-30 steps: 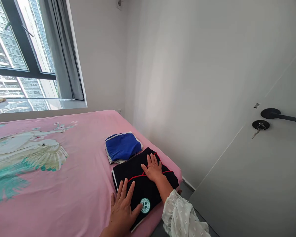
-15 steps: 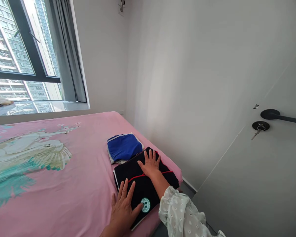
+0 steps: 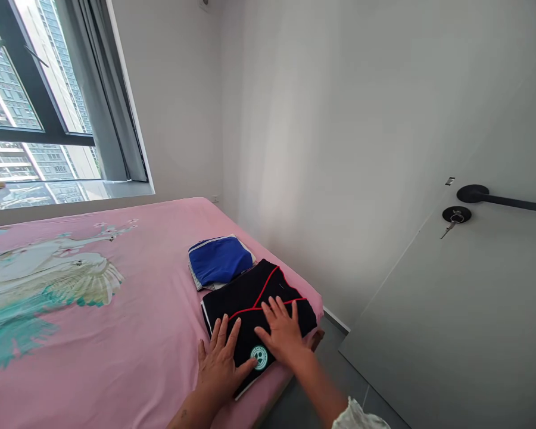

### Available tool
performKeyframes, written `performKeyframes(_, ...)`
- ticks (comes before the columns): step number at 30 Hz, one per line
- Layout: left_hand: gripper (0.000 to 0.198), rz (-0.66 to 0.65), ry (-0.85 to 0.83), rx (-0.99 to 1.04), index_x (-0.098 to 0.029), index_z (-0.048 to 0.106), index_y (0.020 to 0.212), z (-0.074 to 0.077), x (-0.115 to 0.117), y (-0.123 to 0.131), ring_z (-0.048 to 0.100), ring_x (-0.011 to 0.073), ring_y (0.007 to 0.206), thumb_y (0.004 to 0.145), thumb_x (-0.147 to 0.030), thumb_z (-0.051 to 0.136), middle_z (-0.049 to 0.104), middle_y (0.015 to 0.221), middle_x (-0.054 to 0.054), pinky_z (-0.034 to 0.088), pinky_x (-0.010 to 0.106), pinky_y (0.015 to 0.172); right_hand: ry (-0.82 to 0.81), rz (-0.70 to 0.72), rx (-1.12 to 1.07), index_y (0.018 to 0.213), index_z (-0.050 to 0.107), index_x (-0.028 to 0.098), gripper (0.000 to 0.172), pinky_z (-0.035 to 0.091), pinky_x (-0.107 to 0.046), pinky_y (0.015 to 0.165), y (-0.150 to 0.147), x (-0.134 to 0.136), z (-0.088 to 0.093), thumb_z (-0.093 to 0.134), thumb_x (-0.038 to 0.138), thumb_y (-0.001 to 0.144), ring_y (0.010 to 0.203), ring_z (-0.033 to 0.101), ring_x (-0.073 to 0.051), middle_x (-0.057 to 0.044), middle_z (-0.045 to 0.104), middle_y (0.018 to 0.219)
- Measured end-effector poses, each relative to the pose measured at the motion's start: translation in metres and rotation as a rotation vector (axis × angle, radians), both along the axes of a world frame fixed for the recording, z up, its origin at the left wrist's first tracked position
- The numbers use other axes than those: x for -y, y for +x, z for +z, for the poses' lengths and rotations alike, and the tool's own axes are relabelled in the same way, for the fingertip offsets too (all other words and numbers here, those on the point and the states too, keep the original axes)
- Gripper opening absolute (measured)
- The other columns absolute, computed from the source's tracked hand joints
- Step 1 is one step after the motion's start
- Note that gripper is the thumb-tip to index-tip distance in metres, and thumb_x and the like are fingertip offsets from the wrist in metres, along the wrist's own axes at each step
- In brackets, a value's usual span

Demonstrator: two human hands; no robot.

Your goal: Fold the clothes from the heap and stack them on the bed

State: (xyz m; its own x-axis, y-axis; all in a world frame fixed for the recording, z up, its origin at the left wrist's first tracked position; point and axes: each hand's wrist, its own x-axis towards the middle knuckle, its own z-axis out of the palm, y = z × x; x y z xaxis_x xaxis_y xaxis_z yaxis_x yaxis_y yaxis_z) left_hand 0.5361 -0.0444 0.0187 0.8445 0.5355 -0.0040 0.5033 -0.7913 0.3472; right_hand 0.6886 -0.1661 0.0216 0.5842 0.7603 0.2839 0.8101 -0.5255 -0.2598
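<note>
A folded black garment (image 3: 245, 325) with red piping and a round pale-green badge lies at the bed's right edge. My left hand (image 3: 221, 363) rests on its near left side, fingers spread, the thumb by the badge. My right hand (image 3: 282, 331) lies flat on the garment's right part with the fingers apart, just below the red piping. Neither hand grips anything. Just beyond the black garment is a folded blue cloth (image 3: 218, 260) with striped and white edges, touching it or partly under its far edge.
Pink bedding (image 3: 161, 333) with a printed bird pattern covers the bed. To the right stand a pale wall and a door with a black handle (image 3: 473, 193) and a key in its lock (image 3: 456, 214). A grey curtain (image 3: 102, 89) hangs by the window at left.
My right hand has slid back toward me over the black garment, uncovering the crossed red piping. My left hand stays about where it was. The view has shifted slightly.
</note>
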Motion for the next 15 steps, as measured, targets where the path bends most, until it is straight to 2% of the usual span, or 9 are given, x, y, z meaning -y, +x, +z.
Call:
performKeyframes(2,0.086,-0.008,-0.006,0.006,-0.032,0.019,0.146,0.001,0.000,0.000,-0.001,0.0291,0.143,0.072,-0.059,0.054,0.002,0.157,0.003,0.005,0.062,0.108,0.105,-0.159,-0.047,0.138,0.041,0.024,0.060,-0.010,-0.055,0.109,0.008,0.030,-0.012,0.031,0.057,0.090,0.140,0.018,-0.027,-0.007,0.032,0.148)
performKeyframes(3,0.088,-0.010,-0.011,0.011,-0.031,0.019,0.146,0.002,0.000,0.000,-0.001,0.0296,0.143,0.071,-0.059,0.055,0.002,0.157,0.003,0.005,0.062,0.108,0.215,-0.270,-0.106,0.136,0.044,0.020,0.061,-0.007,-0.055,0.110,0.015,0.043,-0.016,0.035,0.056,0.088,0.140,0.018,-0.028,-0.010,0.033,0.148)
performKeyframes(5,0.090,-0.013,-0.025,0.029,-0.031,0.019,0.146,0.005,0.001,0.001,-0.001,0.0302,0.143,0.070,-0.058,0.057,0.003,0.157,0.004,0.004,0.063,0.107,0.487,-0.490,-0.287,0.134,0.045,0.013,0.068,0.008,-0.051,0.113,0.026,0.065,-0.022,0.044,0.057,0.082,0.138,0.023,-0.029,-0.015,0.034,0.146)
performKeyframes(6,0.090,-0.012,-0.034,0.046,-0.031,0.020,0.146,0.006,0.003,0.000,-0.001,0.0305,0.143,0.069,-0.058,0.059,0.004,0.157,0.005,0.004,0.063,0.107,0.604,-0.575,-0.389,0.134,0.043,0.011,0.074,0.020,-0.047,0.111,0.029,0.073,-0.024,0.046,0.059,0.079,0.134,0.031,-0.029,-0.017,0.038,0.143)
performKeyframes(7,0.091,-0.001,-0.045,0.072,-0.030,0.020,0.146,0.005,0.004,-0.003,0.000,0.0308,0.143,0.069,-0.057,0.060,0.004,0.157,0.006,0.005,0.062,0.108,0.686,-0.633,-0.485,0.132,0.043,0.009,0.077,0.032,-0.043,0.105,0.028,0.080,-0.026,0.048,0.062,0.076,0.127,0.041,-0.029,-0.019,0.045,0.137)
performKeyframes(9,0.089,0.051,-0.065,0.151,-0.027,0.020,0.146,0.000,0.011,-0.013,0.004,0.0307,0.143,0.071,-0.055,0.060,0.004,0.157,0.009,0.010,0.060,0.109,0.737,-0.693,-0.625,0.124,0.048,0.009,0.077,0.050,-0.035,0.082,0.018,0.090,-0.030,0.049,0.066,0.073,0.101,0.061,-0.027,-0.018,0.061,0.114)
performKeyframes(10,0.087,0.078,-0.070,0.202,-0.025,0.020,0.146,-0.006,0.016,-0.022,0.006,0.0302,0.143,0.073,-0.054,0.058,0.005,0.157,0.011,0.013,0.058,0.110,0.729,-0.704,-0.672,0.115,0.053,0.010,0.072,0.052,-0.033,0.068,0.010,0.093,-0.032,0.049,0.068,0.072,0.085,0.065,-0.025,-0.016,0.066,0.101)
performKeyframes(12,0.082,0.095,-0.066,0.299,-0.020,0.023,0.146,-0.022,0.028,-0.049,0.011,0.0289,0.142,0.078,-0.052,0.055,0.012,0.156,0.014,0.017,0.053,0.111,0.728,-0.696,-0.770,0.094,0.060,0.014,0.061,0.047,-0.027,0.046,-0.007,0.095,-0.037,0.053,0.070,0.069,0.061,0.062,-0.020,-0.009,0.068,0.079)
performKeyframes(15,0.071,0.027,-0.064,0.380,-0.018,0.030,0.143,-0.054,0.052,-0.107,0.019,0.0270,0.141,0.081,-0.044,0.053,0.024,0.153,0.013,0.023,0.049,0.112,0.758,-0.662,-0.840,0.077,0.060,0.017,0.053,0.039,-0.024,0.035,-0.021,0.090,-0.037,0.055,0.069,0.068,0.048,0.056,-0.015,-0.004,0.064,0.066)
